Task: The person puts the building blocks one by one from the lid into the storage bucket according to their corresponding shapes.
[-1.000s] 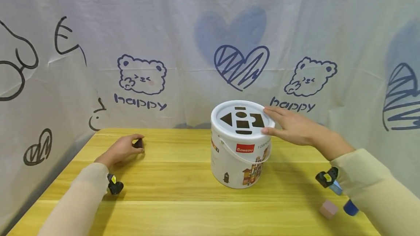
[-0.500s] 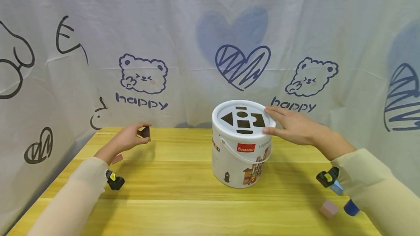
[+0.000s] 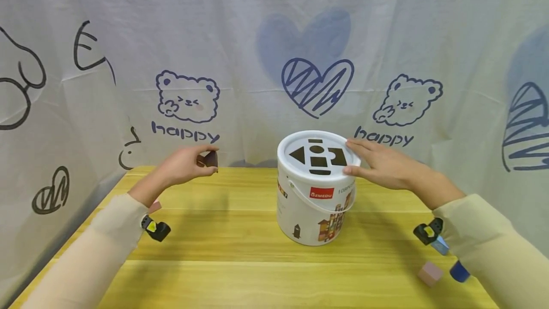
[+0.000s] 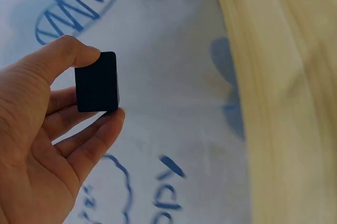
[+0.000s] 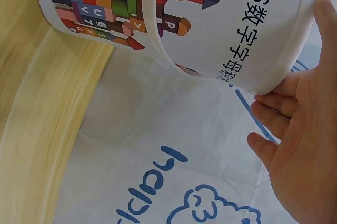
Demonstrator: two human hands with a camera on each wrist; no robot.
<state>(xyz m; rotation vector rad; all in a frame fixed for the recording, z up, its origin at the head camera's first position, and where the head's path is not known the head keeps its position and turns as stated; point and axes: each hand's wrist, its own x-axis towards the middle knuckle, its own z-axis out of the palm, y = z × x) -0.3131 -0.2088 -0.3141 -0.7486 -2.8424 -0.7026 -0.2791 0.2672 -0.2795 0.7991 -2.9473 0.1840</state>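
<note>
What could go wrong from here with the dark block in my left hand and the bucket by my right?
The dark block is pinched at the fingertips of the left hand, above the table, so it might slip and drop. The right hand touches the bucket high on one side, so a hard push could shift or tip it. The right sleeve partly hides a blue block in the head view and might knock it.

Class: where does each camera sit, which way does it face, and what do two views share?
Head: worn on the head, facing forward and down; bucket, left hand, right hand and sleeves show.
Left wrist: on that wrist, facing the dark block the left hand pinches.
Right wrist: on that wrist, facing the right hand touching the bucket.
Shared: head and left wrist views both show the dark block.
</note>
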